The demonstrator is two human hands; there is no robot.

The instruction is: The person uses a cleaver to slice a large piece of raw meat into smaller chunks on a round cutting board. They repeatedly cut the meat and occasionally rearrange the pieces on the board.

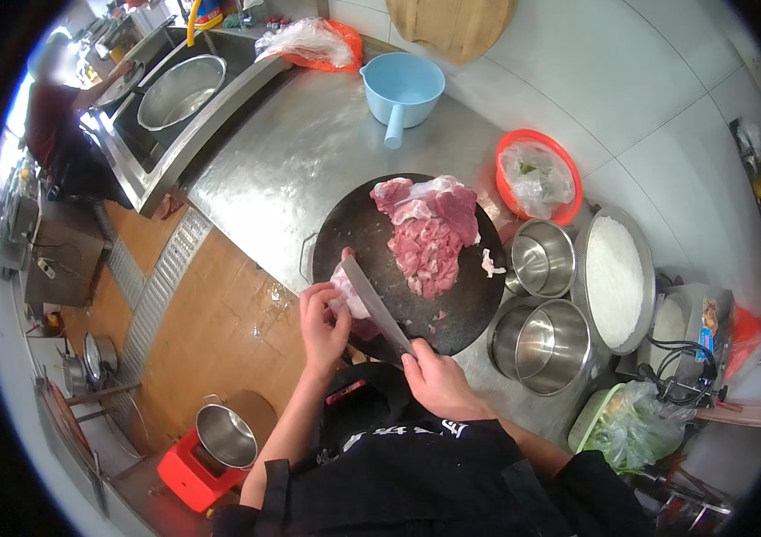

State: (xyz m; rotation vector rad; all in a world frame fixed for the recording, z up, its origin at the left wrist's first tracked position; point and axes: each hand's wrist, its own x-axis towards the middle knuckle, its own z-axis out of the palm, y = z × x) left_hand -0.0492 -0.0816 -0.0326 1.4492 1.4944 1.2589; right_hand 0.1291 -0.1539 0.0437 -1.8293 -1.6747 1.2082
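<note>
My right hand (439,380) grips the handle of a kitchen knife (380,311) with a broad blade. Its blade slants up and left across the near left part of a round, dark chopping board (347,215). My left hand (324,327) has its fingers on a pale pink piece of raw meat (352,295), which the blade partly covers. A heap of cut raw meat (426,258) lies at the middle of the board, with larger raw meat pieces (444,201) behind it. A white scrap of fat (491,264) rests near the right rim.
A light blue dipper (402,87) stands behind the board on the steel counter (273,154). To the right are a red basket (577,201), steel pots (565,349) and a colander of white contents (615,282). Another person (58,127) stands by the sink (172,144) at far left.
</note>
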